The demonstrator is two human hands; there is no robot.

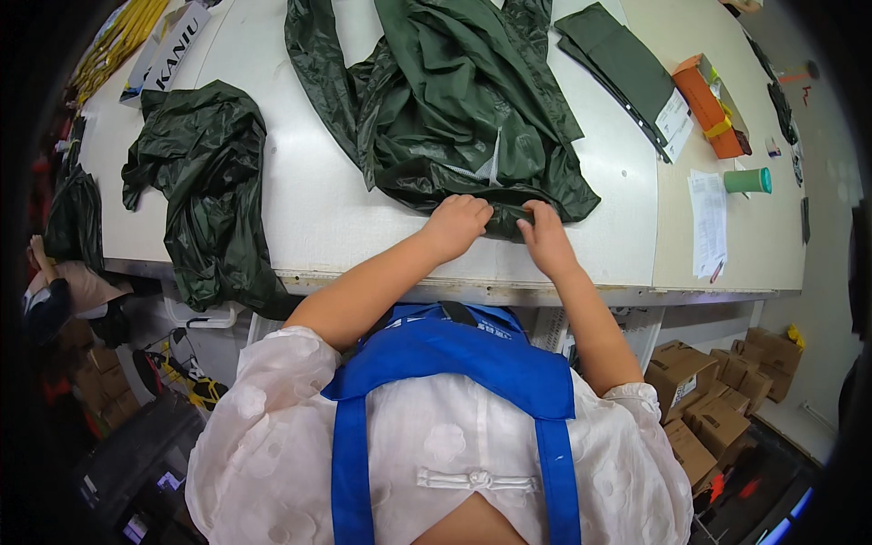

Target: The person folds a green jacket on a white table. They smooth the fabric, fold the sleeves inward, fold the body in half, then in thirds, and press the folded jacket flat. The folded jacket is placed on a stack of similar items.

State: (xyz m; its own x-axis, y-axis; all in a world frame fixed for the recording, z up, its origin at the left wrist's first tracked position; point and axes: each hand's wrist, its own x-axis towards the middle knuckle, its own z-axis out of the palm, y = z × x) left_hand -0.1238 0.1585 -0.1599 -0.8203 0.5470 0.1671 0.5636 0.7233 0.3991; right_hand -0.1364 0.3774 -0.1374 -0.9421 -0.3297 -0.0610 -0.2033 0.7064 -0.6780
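A dark green rain jacket (pixel 454 100) with a slick, shiny surface lies crumpled on the white table, its sleeves stretching toward the far side. Along its near edge, my left hand (pixel 459 224) has its fingers bent over the bunched fabric. My right hand (pixel 547 240) pinches the same edge a short way to the right, with the thumb toward the left hand. A strip of whitish mesh shows among the folds just beyond my hands. What lies under my fingertips is hidden.
A second dark green garment (pixel 204 182) hangs over the table's front edge at left. To the right are folded green fabric (pixel 627 73), an orange box (pixel 713 104), a green cylinder (pixel 748 181) and paper sheets (pixel 708 222). Cardboard boxes (pixel 681 372) stand below; another person (pixel 68 291) is at far left.
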